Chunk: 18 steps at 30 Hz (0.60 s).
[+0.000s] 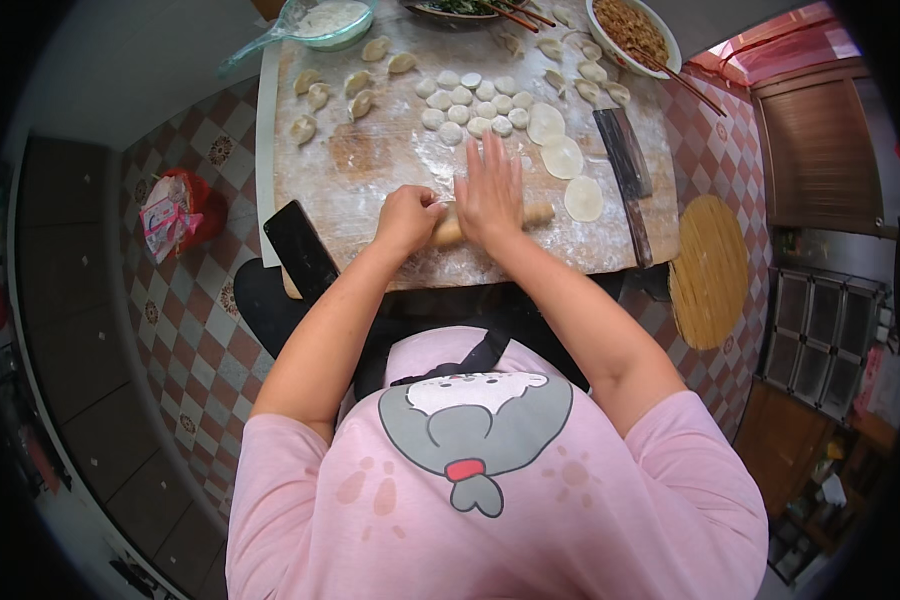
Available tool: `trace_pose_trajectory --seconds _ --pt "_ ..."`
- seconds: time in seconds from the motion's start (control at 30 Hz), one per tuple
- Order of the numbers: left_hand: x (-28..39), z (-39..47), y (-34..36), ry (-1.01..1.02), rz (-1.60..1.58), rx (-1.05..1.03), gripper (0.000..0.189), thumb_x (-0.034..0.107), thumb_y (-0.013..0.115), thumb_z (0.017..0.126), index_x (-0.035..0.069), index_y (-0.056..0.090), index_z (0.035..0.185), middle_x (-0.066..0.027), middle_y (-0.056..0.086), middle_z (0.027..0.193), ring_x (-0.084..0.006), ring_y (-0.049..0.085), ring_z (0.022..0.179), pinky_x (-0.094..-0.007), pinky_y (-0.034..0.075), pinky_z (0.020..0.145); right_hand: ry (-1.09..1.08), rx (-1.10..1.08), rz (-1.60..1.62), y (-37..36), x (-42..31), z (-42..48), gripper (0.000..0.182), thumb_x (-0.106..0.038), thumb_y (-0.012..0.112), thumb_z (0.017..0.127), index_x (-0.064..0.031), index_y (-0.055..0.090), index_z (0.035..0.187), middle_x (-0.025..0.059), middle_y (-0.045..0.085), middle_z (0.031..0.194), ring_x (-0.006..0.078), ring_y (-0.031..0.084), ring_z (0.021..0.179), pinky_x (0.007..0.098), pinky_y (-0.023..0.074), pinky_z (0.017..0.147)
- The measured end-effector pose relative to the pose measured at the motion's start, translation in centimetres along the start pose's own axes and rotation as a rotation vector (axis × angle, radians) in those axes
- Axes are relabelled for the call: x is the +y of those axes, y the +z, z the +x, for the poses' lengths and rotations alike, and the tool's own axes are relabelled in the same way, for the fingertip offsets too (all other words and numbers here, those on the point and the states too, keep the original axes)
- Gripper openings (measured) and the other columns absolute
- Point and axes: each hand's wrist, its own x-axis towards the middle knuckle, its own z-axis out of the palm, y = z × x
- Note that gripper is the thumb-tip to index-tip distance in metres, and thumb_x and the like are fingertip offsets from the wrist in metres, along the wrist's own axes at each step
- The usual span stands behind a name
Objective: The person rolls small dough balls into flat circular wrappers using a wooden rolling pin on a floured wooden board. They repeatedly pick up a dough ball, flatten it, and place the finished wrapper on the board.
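My left hand [409,217] is curled, thumb and fingers pinched on a small piece of dough [446,205] mostly hidden between the hands. Flat on a wooden rolling pin [538,215] lies my right hand [491,191], its fingers stretched forward and slightly apart. The pin rests across a floured wooden board [360,180], near its front edge. Beyond my fingertips sit several small flattened dough rounds [458,114]. To the right, three rolled dough wrappers [583,199] form a line, the far two overlapping.
A cleaver [624,161] lies along the board's right side, a black phone [300,250] at its front left corner. Folded dumplings [358,103] sit farther back. Behind are a flour bowl [330,34], a filling bowl [671,56] with chopsticks and a bowl of greens [457,11].
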Motion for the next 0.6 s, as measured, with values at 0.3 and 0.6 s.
trace_pose_trajectory --seconds 0.3,0.6 --pt "0.9 -0.4 0.0 0.073 0.183 -0.046 0.016 0.013 0.07 0.08 -0.003 0.068 0.08 -0.0126 0.067 0.069 -0.0243 0.065 0.064 -0.0378 0.05 0.063 0.003 0.03 0.003 -0.1 -0.1 0.4 0.064 -0.032 0.053 0.093 -0.0068 0.033 0.148 0.0196 0.029 0.154 0.0357 0.025 0.143 0.0555 0.0151 0.116" --pt "-4.0 0.4 0.7 -0.097 -0.366 -0.078 0.017 0.013 0.071 0.077 0.0 0.07 0.088 -0.0154 0.07 0.078 -0.031 0.067 0.071 -0.0408 0.051 0.068 0.011 -0.184 -0.08 -2.5 -0.7 -6.3 0.062 -0.029 0.053 0.093 -0.0054 0.034 0.147 0.0195 0.027 0.155 0.0357 0.026 0.143 0.0563 0.0153 0.115"
